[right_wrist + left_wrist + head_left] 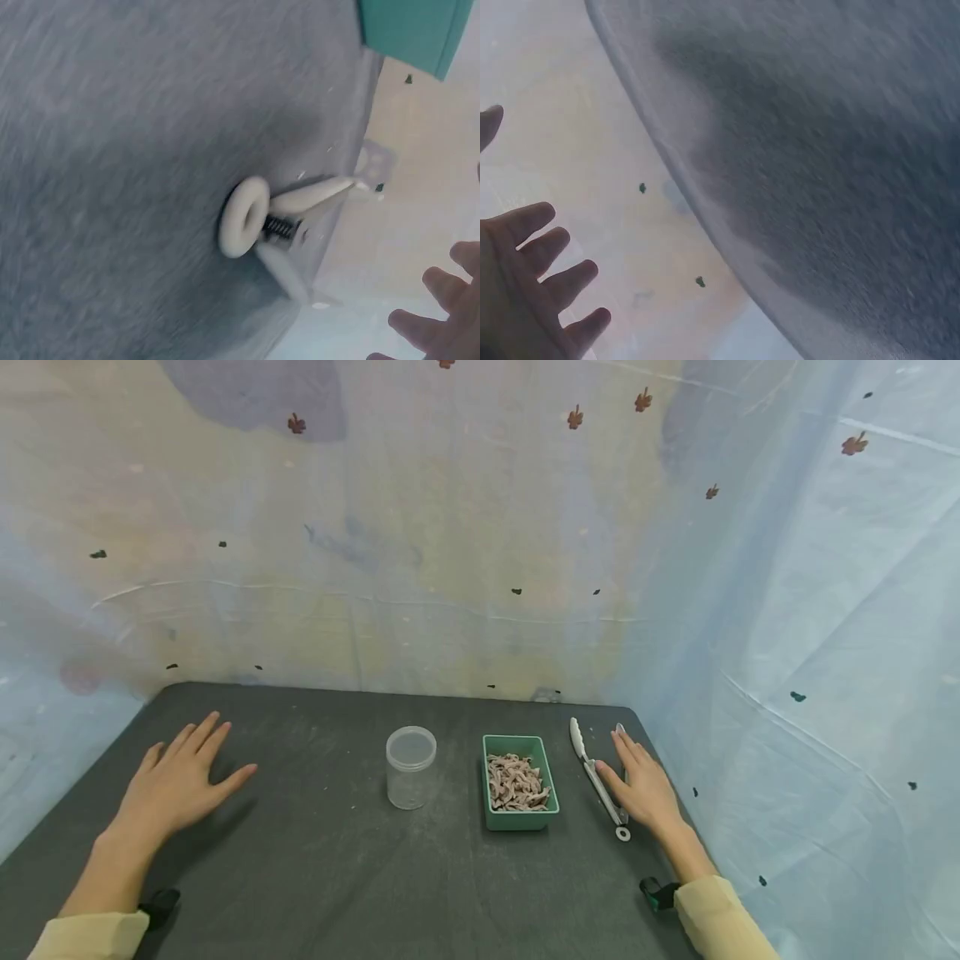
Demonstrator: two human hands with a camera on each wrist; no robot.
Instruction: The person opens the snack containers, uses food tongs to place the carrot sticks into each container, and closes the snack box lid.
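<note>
My left hand (171,787) is at the left of the dark table, fingers spread and holding nothing; in the left wrist view its fingers (570,281) are apart. On the right, my right hand (642,787) has its fingers extended over a pair of metal tongs (600,785), partly covering one arm. Whether it touches them cannot be told. The right wrist view shows the tongs' ring end (246,217) and both arms splayed. Left of the tongs sits a green rectangular tray (522,821) holding brownish shredded strips (516,783). A clear lidded plastic jar (411,768) stands upright left of the tray.
The dark table (315,860) has rounded back corners. Behind it and along the sides hangs a pale patterned sheet (450,527). Dark bands are at both wrists, the left band (159,907) and the right band (660,893).
</note>
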